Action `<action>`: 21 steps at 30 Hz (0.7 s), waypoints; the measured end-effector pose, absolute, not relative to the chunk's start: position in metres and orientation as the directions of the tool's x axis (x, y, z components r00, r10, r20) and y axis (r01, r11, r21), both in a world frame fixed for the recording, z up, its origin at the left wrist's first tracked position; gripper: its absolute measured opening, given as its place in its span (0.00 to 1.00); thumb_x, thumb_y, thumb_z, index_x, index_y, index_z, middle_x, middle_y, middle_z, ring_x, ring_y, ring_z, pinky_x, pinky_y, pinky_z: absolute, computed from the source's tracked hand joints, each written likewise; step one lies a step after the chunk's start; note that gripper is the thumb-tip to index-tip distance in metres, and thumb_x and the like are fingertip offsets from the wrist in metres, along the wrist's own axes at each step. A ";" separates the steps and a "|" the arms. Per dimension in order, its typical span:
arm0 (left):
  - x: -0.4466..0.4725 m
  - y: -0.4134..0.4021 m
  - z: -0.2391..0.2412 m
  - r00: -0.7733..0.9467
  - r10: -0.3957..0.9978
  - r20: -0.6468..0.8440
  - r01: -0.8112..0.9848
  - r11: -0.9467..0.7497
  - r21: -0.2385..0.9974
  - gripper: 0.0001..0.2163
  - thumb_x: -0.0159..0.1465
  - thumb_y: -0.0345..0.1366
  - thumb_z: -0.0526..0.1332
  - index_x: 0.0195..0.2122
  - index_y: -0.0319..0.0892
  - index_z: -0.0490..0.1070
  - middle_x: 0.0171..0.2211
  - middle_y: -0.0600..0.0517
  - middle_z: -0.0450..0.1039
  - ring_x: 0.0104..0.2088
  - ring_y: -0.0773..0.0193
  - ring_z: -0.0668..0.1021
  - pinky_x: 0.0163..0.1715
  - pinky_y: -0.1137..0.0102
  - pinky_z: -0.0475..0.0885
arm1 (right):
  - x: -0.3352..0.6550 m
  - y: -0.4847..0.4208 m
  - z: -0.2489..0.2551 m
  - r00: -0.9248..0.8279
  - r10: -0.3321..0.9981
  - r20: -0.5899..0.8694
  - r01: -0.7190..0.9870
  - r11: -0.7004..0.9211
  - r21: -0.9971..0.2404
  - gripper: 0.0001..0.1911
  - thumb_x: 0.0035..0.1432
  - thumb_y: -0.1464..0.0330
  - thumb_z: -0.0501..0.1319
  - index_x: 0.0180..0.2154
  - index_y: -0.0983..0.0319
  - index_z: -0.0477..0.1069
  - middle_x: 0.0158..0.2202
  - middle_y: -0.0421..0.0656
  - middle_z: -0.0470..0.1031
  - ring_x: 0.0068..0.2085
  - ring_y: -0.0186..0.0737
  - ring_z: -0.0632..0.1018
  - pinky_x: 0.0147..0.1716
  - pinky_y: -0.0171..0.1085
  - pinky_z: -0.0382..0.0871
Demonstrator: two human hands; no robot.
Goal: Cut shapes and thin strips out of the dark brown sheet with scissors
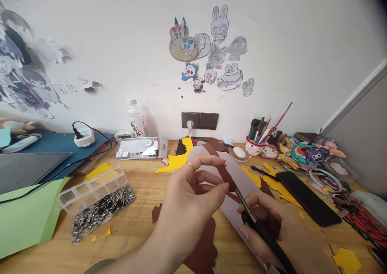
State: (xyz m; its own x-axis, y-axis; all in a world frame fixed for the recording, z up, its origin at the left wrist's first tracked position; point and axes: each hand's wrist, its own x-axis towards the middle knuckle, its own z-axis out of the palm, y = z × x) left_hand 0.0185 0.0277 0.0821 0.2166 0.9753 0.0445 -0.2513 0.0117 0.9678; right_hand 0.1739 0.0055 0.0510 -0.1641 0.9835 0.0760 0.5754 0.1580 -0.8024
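My left hand (pixel 193 193), with a ring on one finger, pinches a piece of brown sheet (pixel 226 178) between thumb and fingertips. My right hand (pixel 272 225) is closed around the black handles of a pair of scissors (pixel 260 229). The narrow metal blades point up and to the left, against the right edge of the brown piece. Whether the blades are parted I cannot make out. Beneath both hands lies a long pale board (pixel 242 173). A larger brown cutout (pixel 204 248) rests on the table under my left forearm, partly hidden.
A clear divided box (pixel 102 209) full of metal snap rings stands open at left. Yellow scraps (pixel 178 159) lie about the wooden table. A black phone (pixel 308 197), a pen cup (pixel 256 145) and colourful cutouts (pixel 314 155) are at right. A bottle (pixel 136 119) stands by the wall.
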 end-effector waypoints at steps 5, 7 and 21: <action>0.019 0.029 0.082 0.217 0.975 0.043 -0.254 0.014 0.967 0.11 0.53 0.26 0.60 0.36 0.44 0.66 0.24 0.57 0.73 0.29 0.70 0.76 0.28 0.79 0.68 | 0.173 0.004 0.051 -0.141 0.989 0.050 0.567 0.122 -0.815 0.08 0.43 0.74 0.57 0.22 0.57 0.58 0.13 0.31 0.62 0.15 0.32 0.66 0.12 0.30 0.59; 0.019 0.030 0.082 0.216 0.975 0.043 -0.259 0.014 0.966 0.11 0.53 0.26 0.60 0.36 0.44 0.66 0.24 0.57 0.73 0.29 0.70 0.76 0.27 0.79 0.68 | 0.173 0.005 0.051 -0.133 0.990 0.038 0.551 0.105 -0.828 0.08 0.43 0.74 0.57 0.22 0.57 0.59 0.12 0.31 0.62 0.13 0.31 0.66 0.11 0.30 0.59; 0.019 0.030 0.085 0.190 0.982 0.017 -0.214 0.024 0.977 0.11 0.53 0.27 0.61 0.37 0.44 0.66 0.22 0.56 0.72 0.25 0.71 0.74 0.23 0.80 0.64 | 0.177 0.004 0.052 -0.143 0.988 0.053 0.514 0.120 -0.850 0.07 0.43 0.75 0.57 0.27 0.57 0.63 0.17 0.36 0.71 0.23 0.40 0.75 0.16 0.32 0.63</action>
